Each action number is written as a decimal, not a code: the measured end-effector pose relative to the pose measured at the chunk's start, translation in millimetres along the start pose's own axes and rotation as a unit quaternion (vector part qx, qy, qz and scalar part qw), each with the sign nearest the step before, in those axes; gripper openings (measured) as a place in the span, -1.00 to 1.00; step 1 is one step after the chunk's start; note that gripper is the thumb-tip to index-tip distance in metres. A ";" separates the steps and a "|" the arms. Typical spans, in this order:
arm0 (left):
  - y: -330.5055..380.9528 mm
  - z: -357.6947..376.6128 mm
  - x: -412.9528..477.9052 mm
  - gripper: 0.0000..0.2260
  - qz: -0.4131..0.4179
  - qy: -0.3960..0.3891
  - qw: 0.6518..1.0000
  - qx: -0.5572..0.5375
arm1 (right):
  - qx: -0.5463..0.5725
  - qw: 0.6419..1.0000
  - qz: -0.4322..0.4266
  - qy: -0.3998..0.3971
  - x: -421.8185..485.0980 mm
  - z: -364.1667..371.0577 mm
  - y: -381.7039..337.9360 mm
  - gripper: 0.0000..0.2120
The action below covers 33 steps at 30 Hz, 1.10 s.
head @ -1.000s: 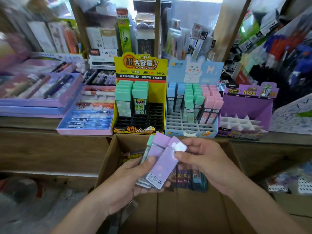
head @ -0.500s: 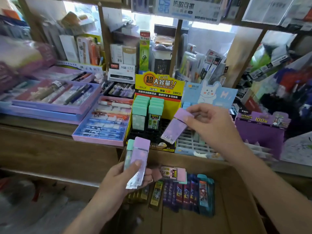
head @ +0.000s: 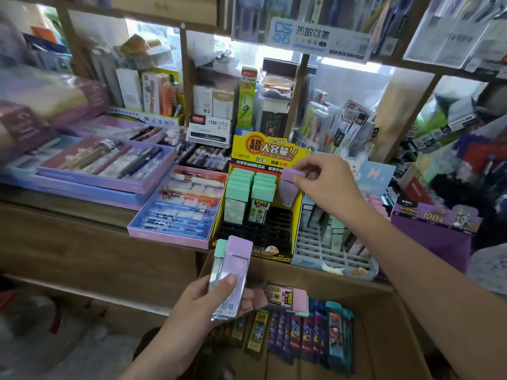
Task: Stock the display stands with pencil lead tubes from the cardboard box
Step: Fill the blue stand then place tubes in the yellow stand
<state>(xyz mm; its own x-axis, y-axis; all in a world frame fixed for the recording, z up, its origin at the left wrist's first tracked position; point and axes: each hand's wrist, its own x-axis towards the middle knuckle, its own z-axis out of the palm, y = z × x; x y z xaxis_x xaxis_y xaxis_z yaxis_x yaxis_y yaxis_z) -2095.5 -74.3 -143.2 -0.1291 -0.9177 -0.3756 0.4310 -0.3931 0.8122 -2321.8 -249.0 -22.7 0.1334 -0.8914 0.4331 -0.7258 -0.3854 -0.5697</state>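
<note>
One flat lilac-capped tube point(head: 288, 186) is pinched by the right hand point(head: 326, 185) over the right side of the yellow card stand point(head: 270, 153). More clear, rectangular tubes point(head: 231, 272) are gripped in the left hand point(head: 201, 307) just before that stand, above the cardboard box point(head: 389, 333).

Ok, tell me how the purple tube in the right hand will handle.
Probably stiff: the purple tube hangs straight though the right hand pinches only its cap. Likely light, since a pinch alone carries it. Flat-sided, so it shouldn't roll, but tall and thin, it may tip until seated in the yellow stand.
</note>
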 end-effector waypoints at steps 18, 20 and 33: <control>1.3 2.5 0.1 -0.61 0.015 -0.032 0.999 0.012 | -0.144 0.987 -0.032 -0.061 2.5 6.7 8.0 -0.82; 0.5 2.0 0.3 -0.57 0.020 -0.025 0.999 0.019 | -0.176 0.982 -0.045 -0.052 0.4 8.6 6.3 -0.86; 0.9 1.0 -0.9 -0.66 0.016 -0.025 1.000 0.009 | -0.194 0.977 -0.081 -0.035 -11.0 11.6 0.9 -0.80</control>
<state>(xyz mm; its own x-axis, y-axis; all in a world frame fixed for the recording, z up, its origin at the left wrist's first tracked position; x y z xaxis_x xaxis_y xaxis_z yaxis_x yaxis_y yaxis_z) -2095.9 -74.0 -141.7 -0.1606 -0.9317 -0.3257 0.4204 -0.3631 0.8315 -2316.2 -242.3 -36.1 0.3046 -0.8455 0.4386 -0.8908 -0.4159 -0.1830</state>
